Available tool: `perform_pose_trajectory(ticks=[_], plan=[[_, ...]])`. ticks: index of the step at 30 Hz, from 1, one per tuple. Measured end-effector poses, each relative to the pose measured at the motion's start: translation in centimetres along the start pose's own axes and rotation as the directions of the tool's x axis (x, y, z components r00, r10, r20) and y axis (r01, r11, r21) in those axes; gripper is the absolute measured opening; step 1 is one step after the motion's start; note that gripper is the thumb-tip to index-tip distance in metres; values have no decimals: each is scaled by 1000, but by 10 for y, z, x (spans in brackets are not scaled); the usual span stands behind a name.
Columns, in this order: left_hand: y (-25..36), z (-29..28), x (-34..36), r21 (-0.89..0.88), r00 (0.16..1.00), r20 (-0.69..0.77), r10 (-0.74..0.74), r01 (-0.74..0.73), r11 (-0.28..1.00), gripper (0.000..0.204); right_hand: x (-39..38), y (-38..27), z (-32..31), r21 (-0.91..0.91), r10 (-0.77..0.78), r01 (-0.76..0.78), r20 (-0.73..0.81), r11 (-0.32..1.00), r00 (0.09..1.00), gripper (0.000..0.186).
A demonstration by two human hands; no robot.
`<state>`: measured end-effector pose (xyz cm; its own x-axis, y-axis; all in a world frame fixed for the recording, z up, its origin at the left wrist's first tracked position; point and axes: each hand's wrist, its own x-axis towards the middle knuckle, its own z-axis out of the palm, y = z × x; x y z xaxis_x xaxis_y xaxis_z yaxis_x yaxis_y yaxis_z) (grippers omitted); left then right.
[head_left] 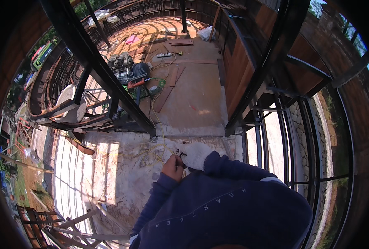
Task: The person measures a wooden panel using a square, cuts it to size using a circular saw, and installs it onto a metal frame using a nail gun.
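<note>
Near the pale floor's (pixel 138 182) far edge, a small dark object (pixel 183 154) is seen beside the left hand (pixel 173 167), whose fingers are curled, any grip being unclear, while the right hand is hidden and the navy top (pixel 251 211) is letter-printed.

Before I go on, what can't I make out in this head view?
All in the head view:
- Right hand: hidden by the right sleeve.
- Dark thing by the left hand: too small to identify; whether it is gripped is unclear.
- Power strip: too small and far to tell what is plugged in.
- Timber frame, lower left: cut off by the lower edge.
</note>
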<state>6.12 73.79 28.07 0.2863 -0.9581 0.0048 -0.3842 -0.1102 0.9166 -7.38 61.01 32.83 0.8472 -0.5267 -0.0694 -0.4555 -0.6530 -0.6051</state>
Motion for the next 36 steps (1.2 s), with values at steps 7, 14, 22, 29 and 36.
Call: perform_pose_trajectory(ticks=[7,14,22,29,36], plan=[[-19,2,22,718,900,309,-307,-9,696,23,10,-3,-3,-230,-92,109,83,967,992,30],[-75,-13,49,-72,973,-201,-116,103,992,36,11,-25,-7,-220,-243,232,-24,948,970,49],[-53,-24,59,-406,906,-406,119,-296,865,38,32,-27,6,-180,-541,516,-141,837,829,35],[-34,-32,97,-205,985,-72,159,-170,964,34,34,-37,9,-165,-704,689,-44,705,709,23],[-15,-46,118,-26,950,-44,310,-311,950,32,30,-53,-8,-84,-665,669,68,739,744,27]])
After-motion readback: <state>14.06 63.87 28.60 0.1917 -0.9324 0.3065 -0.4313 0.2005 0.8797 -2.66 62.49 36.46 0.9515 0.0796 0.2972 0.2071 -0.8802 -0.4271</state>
